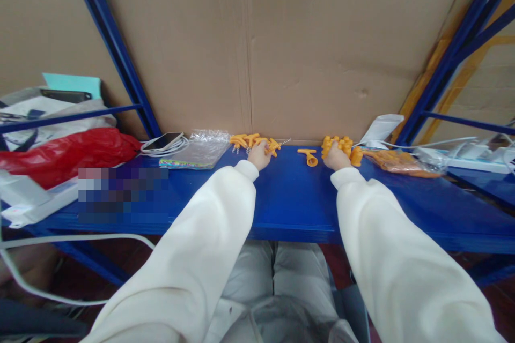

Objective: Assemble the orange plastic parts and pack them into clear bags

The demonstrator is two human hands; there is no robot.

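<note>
Both hands are way out at the back of the blue surface point(295, 201), right up near a big cardboard sheet point(289, 59). The left hand point(260, 156) is at a messy pile of orange plastic pieces point(241, 140) with thin metal bits poking out. Its fingers are curled in by the pile, but honestly can't tell if they've actually got hold of one. The right hand point(337, 158) is on a second orange cluster point(345, 144), chunkier stuff, and same deal: the wrist and back of the hand hide whether the fingers are grasping anything.

Between the hands, closer to the right one, there's a loose orange part point(311, 159) with a round open end, touching neither hand. Off past the right hand is a clear bag of orange stuff point(404, 162). Over to the left you've got a clear plastic packet point(203, 150), then a phone point(168, 141) resting on a coiled white cable point(182, 147).
</note>
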